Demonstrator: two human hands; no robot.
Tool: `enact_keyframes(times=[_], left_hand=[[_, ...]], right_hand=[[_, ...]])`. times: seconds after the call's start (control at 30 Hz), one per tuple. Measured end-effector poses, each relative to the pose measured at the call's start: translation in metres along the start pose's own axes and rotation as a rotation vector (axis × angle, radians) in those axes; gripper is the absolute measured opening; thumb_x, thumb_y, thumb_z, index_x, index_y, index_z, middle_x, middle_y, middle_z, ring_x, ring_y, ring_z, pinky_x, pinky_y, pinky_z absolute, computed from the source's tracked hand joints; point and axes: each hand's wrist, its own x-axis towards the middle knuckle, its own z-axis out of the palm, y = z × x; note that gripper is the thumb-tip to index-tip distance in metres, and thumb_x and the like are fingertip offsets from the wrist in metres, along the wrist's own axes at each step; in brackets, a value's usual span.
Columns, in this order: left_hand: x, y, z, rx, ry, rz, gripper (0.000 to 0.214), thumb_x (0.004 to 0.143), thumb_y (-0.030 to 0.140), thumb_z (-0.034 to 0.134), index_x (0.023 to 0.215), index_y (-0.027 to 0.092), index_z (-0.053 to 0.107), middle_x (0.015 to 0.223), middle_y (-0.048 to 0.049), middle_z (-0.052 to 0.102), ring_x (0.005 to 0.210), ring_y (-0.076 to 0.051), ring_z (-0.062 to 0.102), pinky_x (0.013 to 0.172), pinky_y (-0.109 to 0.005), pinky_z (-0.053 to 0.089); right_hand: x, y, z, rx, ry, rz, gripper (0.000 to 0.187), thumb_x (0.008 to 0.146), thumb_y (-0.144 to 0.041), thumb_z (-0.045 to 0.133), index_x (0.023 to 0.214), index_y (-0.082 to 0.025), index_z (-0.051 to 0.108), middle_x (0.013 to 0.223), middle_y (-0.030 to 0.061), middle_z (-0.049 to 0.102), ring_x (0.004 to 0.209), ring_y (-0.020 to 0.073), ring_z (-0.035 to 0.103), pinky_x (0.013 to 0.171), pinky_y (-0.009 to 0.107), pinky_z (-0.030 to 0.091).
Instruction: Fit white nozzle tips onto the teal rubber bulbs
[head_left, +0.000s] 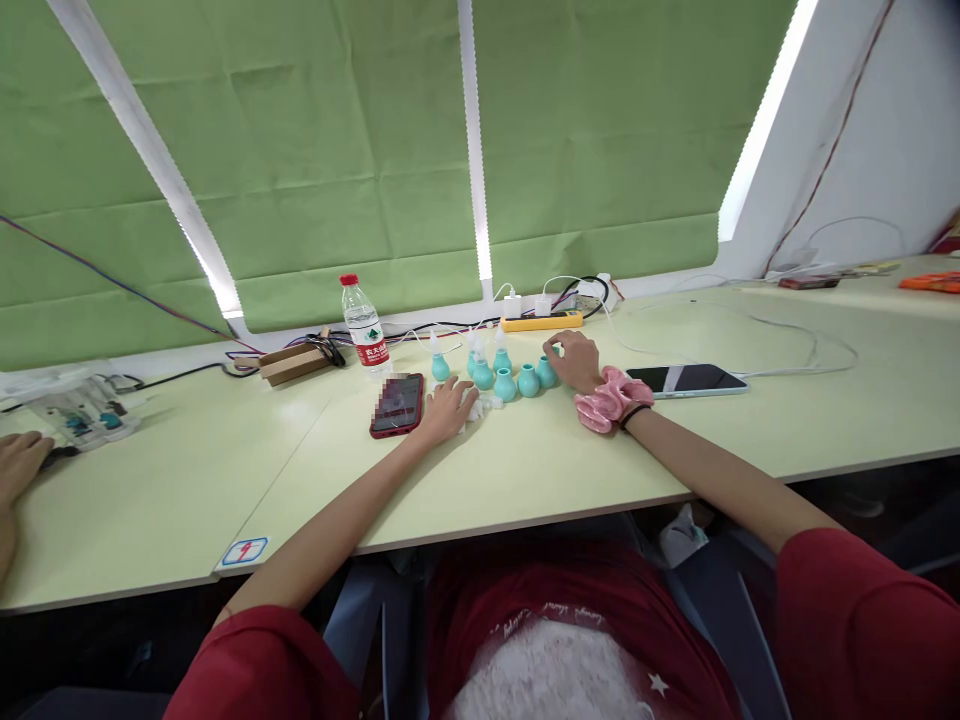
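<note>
Just left of a small pile of white plastic nozzles [486, 403], my left hand [448, 408] rests low over the table. Its fingers are slightly spread, and the fingertips partly cover the pile. My right hand [576, 360], with a pink scrunchie [609, 400] at the wrist, has its fingers curled round a teal rubber bulb [556, 352], mostly hidden. Between the hands stand open-necked teal bulbs, among them a front bulb [505, 386] and a middle bulb [529, 381]. Behind them are several bulbs fitted with clear nozzles, including a nozzled bulb [440, 367] at left.
A red-cased phone [397, 405] lies left of my left hand, a light-blue phone [686, 379] right of my right wrist. Behind are a water bottle [366, 325], a yellow power strip [541, 322], cables and a cardboard box [300, 362]. Another person's hand [21, 465] is at far left.
</note>
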Motion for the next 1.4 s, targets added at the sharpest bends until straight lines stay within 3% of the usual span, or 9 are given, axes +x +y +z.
enact_keyframes(times=[0.27,0.47,0.57,0.7,0.83,0.93,1.0,1.17,1.4], left_hand=[[0.024,-0.005,-0.031,-0.069,0.337,-0.039,0.042,0.08,0.032,0.039,0.118,0.016,0.035,0.126,-0.015,0.034,0.122,-0.024,0.023,0.096,-0.039,0.023],[0.081,-0.014,-0.042,-0.082,0.206,-0.318,0.067,0.067,0.033,0.056,0.123,0.011,0.027,0.131,-0.0215,0.024,0.123,-0.034,0.018,0.093,-0.046,0.023],[0.099,-0.019,-0.033,-0.138,0.121,-0.303,0.051,0.07,0.023,0.05,0.117,0.01,0.036,0.121,-0.0188,0.041,0.111,-0.028,0.039,0.087,-0.038,0.033],[0.1,-0.024,-0.025,-0.121,0.148,-0.225,0.03,0.07,0.007,0.04,0.095,0.016,0.053,0.1,-0.0091,0.057,0.097,-0.022,0.05,0.082,-0.033,0.037],[0.088,-0.019,-0.041,-0.182,0.432,-0.152,0.026,0.072,0.008,0.039,0.093,0.017,0.053,0.083,-0.0064,0.06,0.083,-0.02,0.055,0.077,-0.033,0.04],[0.07,-0.002,-0.062,-0.482,0.663,-0.07,0.032,0.073,0.016,0.046,0.105,0.019,0.046,0.091,-0.0047,0.06,0.078,-0.016,0.058,0.074,-0.031,0.044],[0.053,0.012,-0.073,-0.76,0.57,-0.052,0.041,0.071,0.023,0.054,0.11,0.018,0.044,0.095,-0.0052,0.061,0.079,-0.015,0.058,0.072,-0.03,0.047],[0.016,0.028,-0.07,-1.218,0.038,-0.089,0.039,0.06,0.028,0.066,0.094,0.011,0.059,0.092,-0.0088,0.063,0.081,-0.018,0.059,0.078,-0.037,0.048],[0.007,0.026,-0.05,-1.148,0.083,-0.132,0.036,0.052,0.026,0.071,0.084,0.009,0.064,0.075,-0.007,0.067,0.073,-0.02,0.061,0.077,-0.037,0.048]], right_hand=[[-0.002,-0.007,-0.002,-0.016,0.122,-0.187,0.017,0.075,-0.023,0.043,0.075,-0.016,0.058,0.083,0.0054,0.062,0.082,0.0206,0.049,0.073,0.034,0.029],[-0.003,-0.013,-0.003,0.028,0.142,-0.255,0.015,0.074,-0.021,0.043,0.078,-0.016,0.056,0.085,0.0049,0.061,0.083,0.02,0.049,0.073,0.034,0.028],[-0.005,-0.017,-0.003,0.06,0.144,-0.261,0.013,0.072,-0.021,0.044,0.077,-0.016,0.056,0.084,0.0046,0.061,0.082,0.0197,0.049,0.073,0.033,0.03],[-0.007,-0.022,-0.002,0.096,0.152,-0.293,0.011,0.072,-0.019,0.046,0.077,-0.017,0.056,0.083,0.004,0.061,0.081,0.0192,0.05,0.073,0.034,0.032],[-0.008,-0.028,-0.008,0.156,0.172,-0.36,0.013,0.073,-0.019,0.046,0.082,-0.017,0.055,0.088,0.0055,0.06,0.087,0.0208,0.05,0.077,0.036,0.034],[-0.012,-0.042,-0.019,0.272,0.175,-0.428,0.023,0.073,-0.025,0.048,0.095,-0.017,0.051,0.099,0.008,0.056,0.097,0.022,0.047,0.082,0.038,0.036],[-0.018,-0.059,-0.029,0.351,0.142,-0.467,0.037,0.073,-0.03,0.05,0.108,-0.018,0.044,0.11,0.0091,0.05,0.104,0.0223,0.043,0.086,0.039,0.035],[-0.038,-0.101,-0.042,0.372,-0.041,-0.533,0.053,0.076,-0.033,0.047,0.124,-0.02,0.029,0.127,0.0088,0.037,0.113,0.023,0.037,0.091,0.039,0.035],[-0.047,-0.1,-0.02,0.26,-0.167,-0.368,0.031,0.081,-0.026,0.038,0.109,-0.016,0.045,0.099,0.0086,0.059,0.086,0.0206,0.056,0.07,0.031,0.044]])
